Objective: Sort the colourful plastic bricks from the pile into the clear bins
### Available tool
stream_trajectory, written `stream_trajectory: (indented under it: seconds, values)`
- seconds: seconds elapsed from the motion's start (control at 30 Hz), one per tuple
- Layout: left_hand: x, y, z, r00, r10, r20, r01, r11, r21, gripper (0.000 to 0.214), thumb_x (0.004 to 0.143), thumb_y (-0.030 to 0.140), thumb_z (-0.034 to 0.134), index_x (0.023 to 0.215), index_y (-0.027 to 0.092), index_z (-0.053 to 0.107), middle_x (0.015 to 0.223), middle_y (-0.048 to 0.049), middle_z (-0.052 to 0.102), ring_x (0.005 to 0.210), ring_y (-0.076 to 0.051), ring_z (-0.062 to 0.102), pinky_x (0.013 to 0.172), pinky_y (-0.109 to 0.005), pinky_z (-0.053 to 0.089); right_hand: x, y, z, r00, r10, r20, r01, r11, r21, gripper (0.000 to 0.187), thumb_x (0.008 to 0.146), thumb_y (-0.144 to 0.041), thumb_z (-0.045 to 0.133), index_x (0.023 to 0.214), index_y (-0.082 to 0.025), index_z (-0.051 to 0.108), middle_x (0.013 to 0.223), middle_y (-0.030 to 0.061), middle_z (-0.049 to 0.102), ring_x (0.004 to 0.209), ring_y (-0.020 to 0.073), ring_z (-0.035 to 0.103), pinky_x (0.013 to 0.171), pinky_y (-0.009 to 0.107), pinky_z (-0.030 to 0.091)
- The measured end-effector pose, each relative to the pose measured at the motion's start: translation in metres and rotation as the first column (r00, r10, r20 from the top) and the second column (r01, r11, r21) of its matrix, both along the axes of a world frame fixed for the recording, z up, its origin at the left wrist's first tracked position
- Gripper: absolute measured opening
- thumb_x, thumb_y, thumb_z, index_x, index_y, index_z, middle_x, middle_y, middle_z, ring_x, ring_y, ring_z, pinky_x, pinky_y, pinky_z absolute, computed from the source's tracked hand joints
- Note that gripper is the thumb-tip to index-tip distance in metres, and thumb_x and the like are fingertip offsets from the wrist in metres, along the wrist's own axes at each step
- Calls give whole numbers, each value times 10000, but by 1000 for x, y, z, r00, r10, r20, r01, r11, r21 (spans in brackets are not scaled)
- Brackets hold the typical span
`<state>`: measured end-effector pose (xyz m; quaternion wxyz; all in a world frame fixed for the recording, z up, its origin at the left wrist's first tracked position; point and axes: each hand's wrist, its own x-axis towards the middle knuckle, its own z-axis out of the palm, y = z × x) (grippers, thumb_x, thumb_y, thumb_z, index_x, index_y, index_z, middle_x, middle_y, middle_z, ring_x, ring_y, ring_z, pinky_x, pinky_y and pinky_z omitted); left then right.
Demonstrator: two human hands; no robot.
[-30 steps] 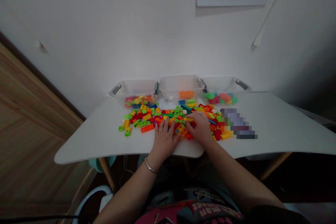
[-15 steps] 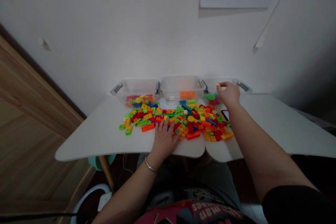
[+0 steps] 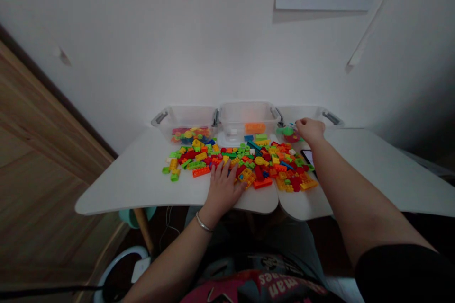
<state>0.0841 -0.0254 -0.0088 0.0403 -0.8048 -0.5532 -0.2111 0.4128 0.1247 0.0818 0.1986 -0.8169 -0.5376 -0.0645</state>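
Note:
My left hand (image 3: 224,188) rests at the front of a wide pile of coloured toy bricks, its fingers spread and touching the pieces. An orange-yellow brick (image 3: 248,176) lies just right of its fingertips. My right hand (image 3: 311,131) is at the right clear bin (image 3: 302,111), fingertips pinched together and pointing in over its front wall. Whatever sits between those fingertips, if anything, is hidden. Green and red pieces (image 3: 290,134) show inside that bin, just left of the hand.
The left clear bin (image 3: 190,112) holds mixed coloured pieces. In the middle bin (image 3: 247,109) are an orange block (image 3: 255,128) and a small white piece (image 3: 233,132). A phone (image 3: 307,155) lies under my right forearm. The two white tabletops (image 3: 128,184) meet near the pile's front.
My right hand has dipped slightly lower into the right bin. The small yellow piece at its fingertips no longer shows. My left hand stays in place on the bricks.

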Motion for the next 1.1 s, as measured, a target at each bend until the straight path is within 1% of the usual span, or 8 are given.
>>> stream_trajectory:
  seconds: [0.17, 0.3, 0.37, 0.5, 0.6, 0.7, 0.87, 1.1]
  values:
    - [-1, 1, 0, 1000, -15, 25, 15, 1000, -8, 662, 886, 583, 503, 1412, 182, 482, 1495, -139, 439, 1384, -354, 357, 1171, -602, 209, -2, -8, 7, 977, 103, -189, -64, 977, 204, 392, 847, -340, 455, 1029, -130, 731, 1000, 140, 738, 992, 273, 637, 928, 389, 422]
    - [-1, 0, 3, 999, -12, 42, 14, 999, -29, 698, 859, 616, 532, 1404, 183, 482, 1484, -142, 449, 1393, -344, 347, 1179, -594, 197, -24, -34, 11, 920, 311, -239, -160, 853, 497, 376, 837, -349, 455, 1017, -144, 714, 1054, 126, 720, 992, 248, 620, 941, 390, 431]
    - [-2, 0, 4, 999, -21, 50, 23, 999, -36, 728, 838, 631, 555, 1403, 179, 476, 1474, -144, 459, 1393, -342, 345, 1180, -591, 200, -44, -53, 5, 877, 412, -248, -224, 805, 549, 369, 851, -378, 443, 1023, -173, 699, 1059, 104, 712, 1003, 243, 608, 917, 397, 448]
    - [-3, -1, 4, 996, -47, 69, 49, 998, -27, 742, 821, 653, 561, 1390, 182, 482, 1454, -139, 480, 1382, -345, 354, 1176, -602, 190, -91, -95, -20, 751, 630, -198, -462, 715, 524, 292, 870, -373, 478, 961, -201, 697, 1010, 89, 711, 1000, 252, 608, 920, 422, 449]
    - [-3, -2, 5, 995, -58, 80, 60, 998, -19, 730, 811, 654, 577, 1370, 191, 500, 1448, -134, 488, 1372, -351, 366, 1164, -612, 203, -122, -118, -39, 620, 778, -103, -684, 600, 416, 194, 872, -299, 527, 919, -214, 695, 955, 77, 715, 946, 240, 617, 919, 421, 446]
    - [-4, -1, 5, 994, -66, 88, 69, 997, -27, 701, 803, 628, 609, 1339, 182, 532, 1428, -135, 509, 1362, -354, 379, 1155, -604, 237, -142, -127, -51, 546, 837, -41, -798, 534, 279, 148, 869, -249, 563, 933, -216, 692, 963, 66, 713, 972, 231, 600, 949, 412, 439]
    - [-4, -1, 5, 994, -58, 96, 61, 998, -31, 685, 784, 582, 660, 1323, 178, 544, 1410, -125, 531, 1357, -338, 390, 1172, -603, 211, -152, -129, -58, 560, 828, 34, -824, 552, 126, 141, 865, -227, 581, 941, -195, 696, 982, 71, 716, 978, 232, 580, 966, 407, 439]
    - [-3, -1, 6, 989, -57, 135, 58, 998, -3, 611, 804, 529, 666, 1287, 170, 566, 1380, -122, 557, 1331, -326, 420, 1168, -583, 239, -147, -130, -63, 609, 788, 94, -793, 600, 107, 206, 861, -199, 551, 1009, -187, 694, 1008, 82, 713, 976, 254, 574, 955, 421, 448]
